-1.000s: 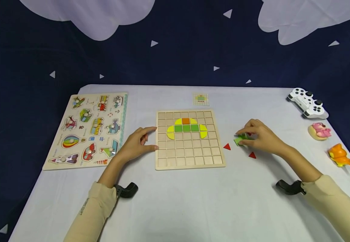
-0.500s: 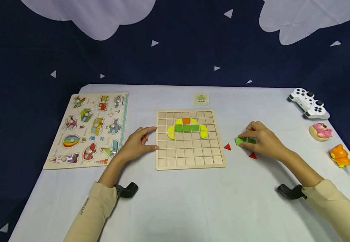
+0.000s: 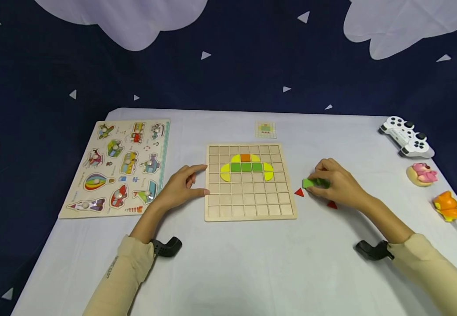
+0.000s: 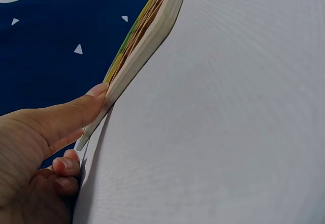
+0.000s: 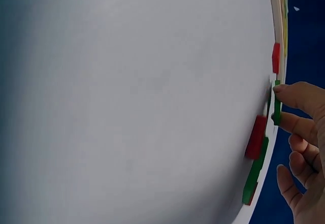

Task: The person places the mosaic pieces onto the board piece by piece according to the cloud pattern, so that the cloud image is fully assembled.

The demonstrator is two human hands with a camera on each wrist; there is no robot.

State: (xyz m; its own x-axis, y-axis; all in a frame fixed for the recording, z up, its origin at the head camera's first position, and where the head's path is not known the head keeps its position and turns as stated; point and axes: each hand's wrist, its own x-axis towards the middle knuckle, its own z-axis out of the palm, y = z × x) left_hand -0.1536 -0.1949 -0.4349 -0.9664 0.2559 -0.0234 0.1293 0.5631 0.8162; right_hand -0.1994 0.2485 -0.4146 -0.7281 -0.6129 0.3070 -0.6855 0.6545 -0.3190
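Fingers (image 3: 318, 169) of right hand (image 3: 337, 182) curl and pinch green piece (image 3: 309, 183), wrist low on table (image 3: 252, 263) | red triangle (image 3: 299, 192) just left of fingertips, another (image 3: 332, 205) under palm edge | left hand (image 3: 181, 186): thumb and fingers apart, straight, bracing grid board (image 3: 248, 210) left edge, forearm angled inward

White-covered table (image 3: 228, 263) bearing a wooden grid board (image 3: 250, 210) at its centre. Left of the board: vehicle peg puzzle (image 3: 116, 169). Behind it: small pattern card (image 3: 265, 130). Right of it: red triangles (image 3: 299, 192), then game controller (image 3: 407, 136), pink toy (image 3: 422, 174), orange toy (image 3: 447, 206).
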